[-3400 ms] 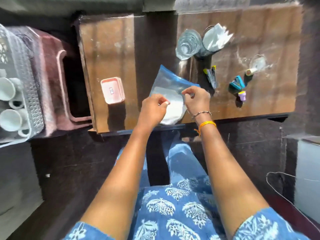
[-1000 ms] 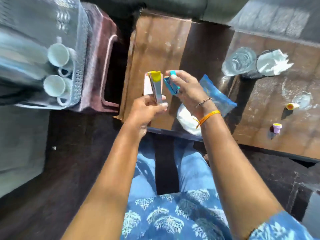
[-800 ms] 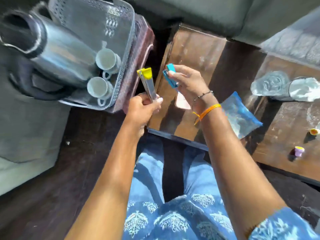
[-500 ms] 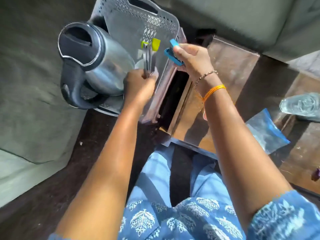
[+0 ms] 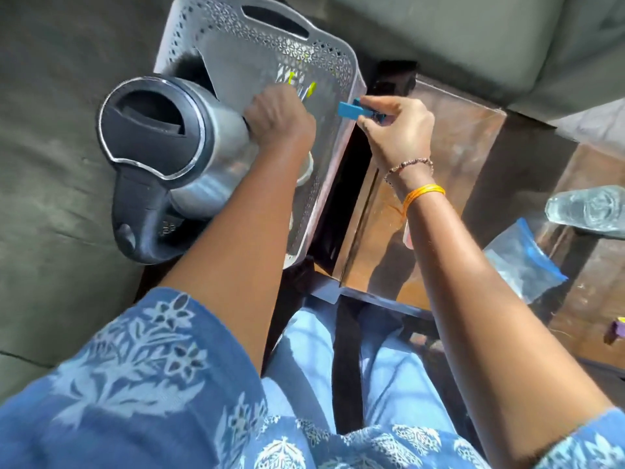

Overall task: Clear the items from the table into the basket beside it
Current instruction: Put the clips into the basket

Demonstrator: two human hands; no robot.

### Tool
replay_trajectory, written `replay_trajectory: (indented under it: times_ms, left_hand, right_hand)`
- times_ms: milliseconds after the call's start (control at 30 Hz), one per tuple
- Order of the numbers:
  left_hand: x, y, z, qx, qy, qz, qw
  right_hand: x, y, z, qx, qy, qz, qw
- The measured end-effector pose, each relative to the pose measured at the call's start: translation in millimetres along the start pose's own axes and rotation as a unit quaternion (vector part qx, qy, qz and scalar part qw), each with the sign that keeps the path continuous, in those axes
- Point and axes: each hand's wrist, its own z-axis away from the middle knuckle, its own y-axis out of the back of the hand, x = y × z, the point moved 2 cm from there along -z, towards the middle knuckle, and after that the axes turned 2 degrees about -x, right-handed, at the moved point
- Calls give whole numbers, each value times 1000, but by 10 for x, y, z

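Note:
The grey perforated basket stands left of the brown table. My left hand is inside the basket, shut on the yellow-tipped clips, which point down toward the basket floor. My right hand hovers over the basket's right rim, pinching a blue clip. A steel kettle with a black lid fills the basket's left side. White cups are mostly hidden under my left forearm. A blue-edged plastic bag and a glass remain on the table.
A small purple item sits at the table's right edge. A dark gap separates the basket's stand from the table. Grey cushioned seating surrounds the basket on the left and behind. My knees are against the table's front edge.
Both hands swung left from the table to the basket. My left hand dropped into the basket with the yellow-tipped clips; my right hand followed with the blue clip to the basket's rim.

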Motion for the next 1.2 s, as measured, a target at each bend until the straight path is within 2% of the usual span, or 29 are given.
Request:
replay_trajectory:
  times_ms: [200, 400, 500, 567, 667, 767, 867, 967, 1200]
  left_hand:
    - [-98, -104, -242, 7, -6, -95, 995]
    - [-51, -96, -97, -70, -38, -3, 997]
    - [-65, -39, -41, -75, -45, 31, 996]
    - [-76, -11, -1, -65, -43, 56, 995]
    - [-111, -17, 72, -43, -43, 127, 990]
    - [-128, -55, 173, -26, -33, 218, 975]
    - [-20, -106, 398, -45, -39, 307, 950]
    - [81, -241, 554, -75, -41, 354, 931]
    - [901, -719, 1184, -150, -68, 352, 921]
  right_hand:
    - [-173, -150, -32, -30, 101, 87, 991]
    - [-333, -403, -120, -50, 106, 231, 966]
    - [-353, -470, -170, -67, 110, 243, 961]
    - [-288, -486, -217, -57, 80, 207, 973]
    - [-192, -435, -203, -41, 16, 62, 997]
    - [-99, -297, -96, -36, -5, -47, 998]
    - [72, -117, 87, -26, -41, -131, 990]
    - [233, 46, 293, -23, -54, -175, 983]
    - [1067, 815, 659, 6, -108, -205, 973]
